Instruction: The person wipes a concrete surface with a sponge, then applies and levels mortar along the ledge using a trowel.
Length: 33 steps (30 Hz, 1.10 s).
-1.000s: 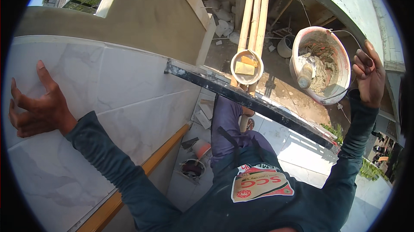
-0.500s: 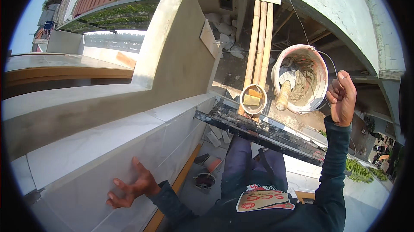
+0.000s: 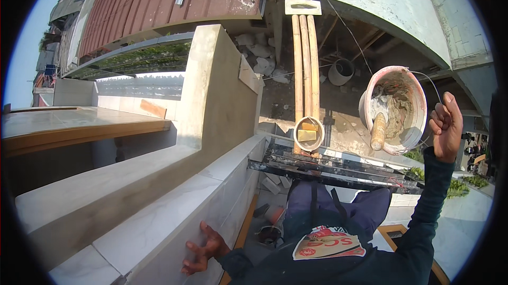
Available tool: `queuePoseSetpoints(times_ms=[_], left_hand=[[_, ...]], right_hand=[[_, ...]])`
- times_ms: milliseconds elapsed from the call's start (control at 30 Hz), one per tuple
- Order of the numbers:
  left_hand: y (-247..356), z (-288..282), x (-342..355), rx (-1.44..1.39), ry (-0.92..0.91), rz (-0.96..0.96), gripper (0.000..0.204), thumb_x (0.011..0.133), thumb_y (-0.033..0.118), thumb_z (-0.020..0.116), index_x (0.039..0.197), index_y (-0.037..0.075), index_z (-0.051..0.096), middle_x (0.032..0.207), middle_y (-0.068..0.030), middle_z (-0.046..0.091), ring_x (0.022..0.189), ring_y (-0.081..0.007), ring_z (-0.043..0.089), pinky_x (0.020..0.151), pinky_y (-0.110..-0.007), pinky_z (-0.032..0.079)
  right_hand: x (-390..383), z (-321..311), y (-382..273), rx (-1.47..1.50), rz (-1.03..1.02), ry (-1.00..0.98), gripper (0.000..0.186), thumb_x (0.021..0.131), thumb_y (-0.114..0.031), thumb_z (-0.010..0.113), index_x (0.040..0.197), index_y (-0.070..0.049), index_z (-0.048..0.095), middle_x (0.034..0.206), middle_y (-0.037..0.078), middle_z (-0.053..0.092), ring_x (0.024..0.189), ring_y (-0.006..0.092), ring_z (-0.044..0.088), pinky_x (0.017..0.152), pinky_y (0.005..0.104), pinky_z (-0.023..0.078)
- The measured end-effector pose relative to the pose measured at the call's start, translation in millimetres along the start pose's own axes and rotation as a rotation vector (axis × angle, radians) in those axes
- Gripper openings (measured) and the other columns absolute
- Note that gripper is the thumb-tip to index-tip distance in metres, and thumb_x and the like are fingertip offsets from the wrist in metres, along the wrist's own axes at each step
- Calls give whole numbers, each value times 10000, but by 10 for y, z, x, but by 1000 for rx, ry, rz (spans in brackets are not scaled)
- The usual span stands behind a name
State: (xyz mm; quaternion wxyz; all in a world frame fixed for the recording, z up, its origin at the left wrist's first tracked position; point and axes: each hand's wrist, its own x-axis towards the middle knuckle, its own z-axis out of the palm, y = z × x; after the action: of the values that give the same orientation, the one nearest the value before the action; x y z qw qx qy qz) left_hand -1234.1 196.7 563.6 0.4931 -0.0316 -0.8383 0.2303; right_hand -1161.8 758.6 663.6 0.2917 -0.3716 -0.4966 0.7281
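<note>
A whitish bucket (image 3: 365, 110) hangs at the right by its thin wire handle (image 3: 431, 80). My right hand (image 3: 448, 129) is closed round that wire, holding the bucket out over the drop. Inside lie grey wet mortar (image 3: 400, 115) and a trowel, whose worn wooden handle (image 3: 378, 134) leans out over the near rim. At lower left, my left hand (image 3: 205, 250) has its fingers spread beside the white marbled tile wall (image 3: 182, 232). Nothing is in it; whether its fingertips touch the tile I cannot tell.
Bamboo poles (image 3: 307, 78) run outward, bearing a pale float (image 3: 302, 6) and a small tub (image 3: 308, 119) with a yellow sponge (image 3: 307, 135). A dark, mortar-spattered metal ledge (image 3: 338, 166) crosses before my legs. Left stands a plastered wall (image 3: 225, 81); a pail (image 3: 269, 236) sits below.
My right hand and the bucket have shifted right, farther from the bamboo poles. The view has turned, and my left hand appears lower and more to the right, still spread.
</note>
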Motion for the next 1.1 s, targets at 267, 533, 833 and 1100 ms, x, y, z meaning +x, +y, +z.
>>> queuePoseSetpoints(times_ms=[267, 533, 833, 1100], left_hand=[[8, 41, -9, -7, 40, -7, 721, 742, 488, 784, 1281, 146, 451, 1374, -121, 194, 1388, -393, 84, 1099, -611, 28], [29, 65, -89, -4, 61, -45, 753, 716, 480, 813, 1284, 160, 437, 1363, -115, 248, 1393, -379, 134, 1114, -589, 46], [160, -157, -66, -363, 45, -220, 836, 741, 269, 805, 1382, 239, 270, 1339, -149, 290, 1384, -385, 130, 1118, -589, 0], [1792, 576, 1240, -928, -354, -349, 574, 833, 186, 645, 1350, 141, 399, 1290, -163, 388, 1250, -356, 337, 1068, -513, 250]], right_hand=[[-130, -675, -630, 135, -165, -49, 193, 989, -153, 503, 1116, -16, 553, 670, -51, 269, 532, 31, 220, 428, 190, 197], [95, -637, -398, 93, -63, -62, 101, 956, -162, 563, 919, -67, 559, 618, -61, 273, 485, 32, 230, 417, 190, 218], [875, -179, 875, -31, 178, 176, 196, 828, -188, 700, 776, -132, 520, 553, -66, 269, 418, 46, 236, 365, 210, 222], [2174, 394, 2218, -167, 412, 101, 136, 832, -217, 664, 860, -109, 587, 580, -62, 348, 429, 55, 317, 378, 221, 301]])
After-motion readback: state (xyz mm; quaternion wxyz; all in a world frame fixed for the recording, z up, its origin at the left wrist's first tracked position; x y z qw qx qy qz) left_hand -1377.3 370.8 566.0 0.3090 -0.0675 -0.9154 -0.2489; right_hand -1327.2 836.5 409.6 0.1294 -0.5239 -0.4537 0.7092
